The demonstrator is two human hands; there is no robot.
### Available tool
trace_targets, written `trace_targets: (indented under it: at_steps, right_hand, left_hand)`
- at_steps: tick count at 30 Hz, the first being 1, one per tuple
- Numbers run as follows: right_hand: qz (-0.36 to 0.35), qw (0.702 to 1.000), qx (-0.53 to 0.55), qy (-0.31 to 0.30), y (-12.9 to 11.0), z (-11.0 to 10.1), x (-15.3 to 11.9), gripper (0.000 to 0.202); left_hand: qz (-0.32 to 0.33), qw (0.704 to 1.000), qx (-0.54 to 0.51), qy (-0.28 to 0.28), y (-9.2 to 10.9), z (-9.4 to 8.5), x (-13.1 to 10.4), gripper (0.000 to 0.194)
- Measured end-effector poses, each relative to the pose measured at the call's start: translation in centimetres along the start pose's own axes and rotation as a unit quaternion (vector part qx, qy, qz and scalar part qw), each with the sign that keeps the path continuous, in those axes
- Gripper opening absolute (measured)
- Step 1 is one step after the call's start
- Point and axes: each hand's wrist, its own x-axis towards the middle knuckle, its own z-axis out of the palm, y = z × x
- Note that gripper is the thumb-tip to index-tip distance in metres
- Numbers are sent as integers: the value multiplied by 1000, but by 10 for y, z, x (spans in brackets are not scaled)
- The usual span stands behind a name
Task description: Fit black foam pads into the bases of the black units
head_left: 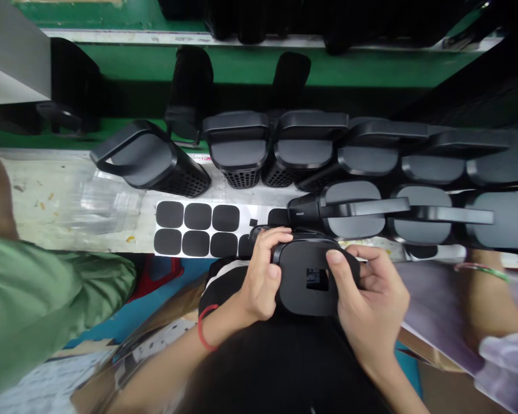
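Close to my body I hold a black device with rounded corners, its flat end turned up toward me. A thin black pad [300, 259] with a rectangular cut-out lies over that end; something small and dark shows through the opening. My left hand [261, 282] is closed around the device's left side, fingertips over the far edge. On the right, my right hand [373, 293] pinches the pad's edge, thumb on top and fingers curled behind. Whether the pad is fully flat on the device cannot be seen. Just beyond lies a white sheet [197, 207] with several black rounded pads.
Several black handled devices [237, 144] stand in rows across the bench, one tilted device [142, 155] at left. Clear plastic [106, 198] lies on the bench's left part. A green-sleeved person [47, 305] is at left; another person's wrist [487, 287] shows at right.
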Motion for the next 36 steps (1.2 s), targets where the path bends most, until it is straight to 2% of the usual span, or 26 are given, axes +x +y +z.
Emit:
trace_targets:
  at_steps: [36]
  right_hand:
    - [-44, 999, -18, -4, 3, 0, -1, 17]
  left_hand:
    - [-20, 1000, 15, 9, 4, 1, 0, 36]
